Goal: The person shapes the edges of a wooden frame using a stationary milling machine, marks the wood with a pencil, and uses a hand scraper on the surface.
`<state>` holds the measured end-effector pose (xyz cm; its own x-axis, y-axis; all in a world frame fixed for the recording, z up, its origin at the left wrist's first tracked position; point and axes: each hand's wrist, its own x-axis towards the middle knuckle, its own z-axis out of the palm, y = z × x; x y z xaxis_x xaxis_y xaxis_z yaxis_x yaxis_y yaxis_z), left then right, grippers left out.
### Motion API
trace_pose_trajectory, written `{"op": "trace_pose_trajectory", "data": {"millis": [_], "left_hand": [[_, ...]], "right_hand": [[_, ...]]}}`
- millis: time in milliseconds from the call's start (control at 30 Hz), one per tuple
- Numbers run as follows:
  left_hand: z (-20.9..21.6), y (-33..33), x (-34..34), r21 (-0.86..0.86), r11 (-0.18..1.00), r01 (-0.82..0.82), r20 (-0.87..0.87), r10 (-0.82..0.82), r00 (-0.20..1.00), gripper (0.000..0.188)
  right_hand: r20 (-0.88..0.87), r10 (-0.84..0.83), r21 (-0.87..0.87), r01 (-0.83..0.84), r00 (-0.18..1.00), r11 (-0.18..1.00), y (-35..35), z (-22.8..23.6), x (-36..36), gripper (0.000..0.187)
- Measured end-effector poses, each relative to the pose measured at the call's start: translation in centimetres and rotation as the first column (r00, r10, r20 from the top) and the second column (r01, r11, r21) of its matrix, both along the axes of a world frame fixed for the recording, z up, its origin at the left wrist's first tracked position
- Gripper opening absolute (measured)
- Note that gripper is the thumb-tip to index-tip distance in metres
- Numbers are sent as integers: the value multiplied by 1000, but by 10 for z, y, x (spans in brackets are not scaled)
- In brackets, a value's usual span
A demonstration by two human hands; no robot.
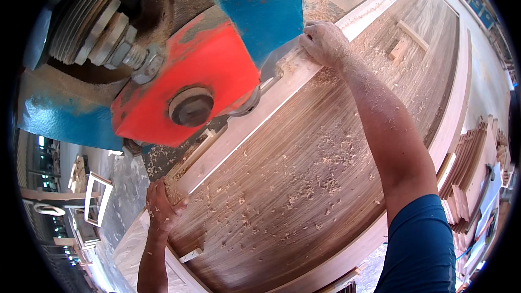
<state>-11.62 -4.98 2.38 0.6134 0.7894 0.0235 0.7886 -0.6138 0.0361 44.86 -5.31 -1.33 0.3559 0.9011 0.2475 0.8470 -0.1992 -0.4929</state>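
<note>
Plainly, the relation that matters is the pale rail (244, 128) against the machine, with one hand towards either side of it. Clock read with 12 at the top of the view.

Large framed wooden panel (287, 116) fills the middle and runs out towards 1 and 2 o'clock. The rail is its upper-left border; long axis from between 7 and 8 o'clock to between 1 and 2. Machine's red head (228, 65) overhangs the rail's outer side, towards 10 o'clock; blue housing (266, 11) rises above it. Round metal part (249, 104) sits beneath the head, close by the rail's outer edge. Contact there: cannot tell.

Right hand (324, 44): at the rail, towards 1 o'clock from the round part, and looks the nearer of the two. Fingers bent over the outer edge, gripping the rail, tips just beside the housing; thumb hidden.

Left hand (161, 209): at the rail's lower end, towards 7 o'clock. Fingers lie close together, pointing near 12; thumb parted from them, aimed at 2. Rail stretches from these fingers towards 1 and 2. Squeezing or merely steadying: cannot tell.

Shavings (328, 182) scattered over the panel; loose wooden strip (413, 35) towards 2 o'clock, beyond the right wrist.
</note>
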Motion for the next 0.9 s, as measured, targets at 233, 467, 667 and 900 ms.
{"op": "trace_pose_trajectory", "data": {"millis": [233,467,667,900], "left_hand": [[1,1,3,0,1000,6,3,-6,1000,109],[3,-1,7,-17,1000,-10,9,10,1000,108],[3,-1,11,-7,1000,-15,54,15,998,95],[9,-3,19,-41,999,-28,1,28,1000,102]], "right_hand": [[11,5,18,-5,1000,1000,2,-4,0,40],[28,25,-30,-24,999,999,5,-3,4,41],[46,43,51,-46,998,998,6,-5,5,41],[121,115,-10,-114,986,993,10,-11,20,40]]}}
